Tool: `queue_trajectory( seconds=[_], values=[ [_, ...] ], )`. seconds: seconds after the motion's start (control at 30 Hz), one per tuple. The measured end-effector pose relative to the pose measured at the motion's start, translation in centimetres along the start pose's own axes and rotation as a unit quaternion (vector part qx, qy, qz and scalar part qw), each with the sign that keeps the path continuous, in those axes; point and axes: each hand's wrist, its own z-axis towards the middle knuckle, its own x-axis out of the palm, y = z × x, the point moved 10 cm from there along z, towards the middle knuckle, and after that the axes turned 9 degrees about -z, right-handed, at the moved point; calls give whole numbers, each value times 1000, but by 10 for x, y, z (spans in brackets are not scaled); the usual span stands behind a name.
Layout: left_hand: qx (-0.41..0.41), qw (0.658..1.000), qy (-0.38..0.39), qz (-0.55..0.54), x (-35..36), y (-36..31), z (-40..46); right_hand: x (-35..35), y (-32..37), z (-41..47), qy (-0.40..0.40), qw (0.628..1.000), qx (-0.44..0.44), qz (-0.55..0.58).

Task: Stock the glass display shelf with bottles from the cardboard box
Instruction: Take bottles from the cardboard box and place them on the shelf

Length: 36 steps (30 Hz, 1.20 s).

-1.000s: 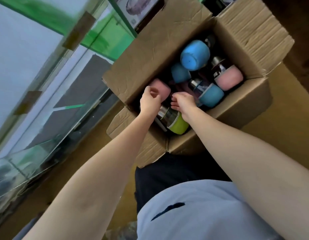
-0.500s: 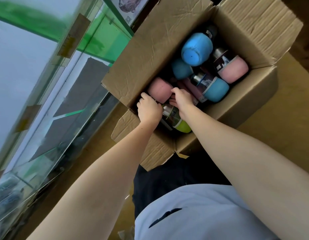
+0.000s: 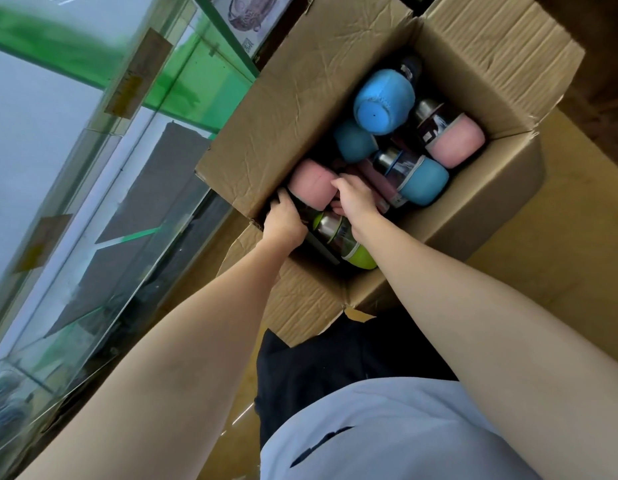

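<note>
Pink bottle (image 3: 312,183) between both hands, seemingly gripped.

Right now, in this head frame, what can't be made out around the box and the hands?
- Left hand fingertips: sunk in the cardboard box beside the pink bottle; its grip can't be told.
- Right hand fingers: curled down behind the pink bottle, contact hidden.
- Green bottle: partly hidden by the right wrist.
- Glass display shelf: reflections blur any contents.
</note>
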Motion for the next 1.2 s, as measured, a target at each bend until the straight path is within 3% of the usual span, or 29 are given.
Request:
queue_trajectory(
  seconds=[0.2,0.6,0.83,1.2],
  values=[
    [51,998,-30,-24,-10,-9,-14,-4,11,-11,-4,998,-25,-63],
    [39,995,-55,-78,-9,-22,-33,-13,28,-22,-22,988,-78,-128],
    [42,993,-55,-91,-7,-22,-34,-13,26,-27,-15,989,-80,-127],
    [99,983,-124,-96,-35,-49,-52,-18,36,-35,-2,989,-92,-118]
  ],
)
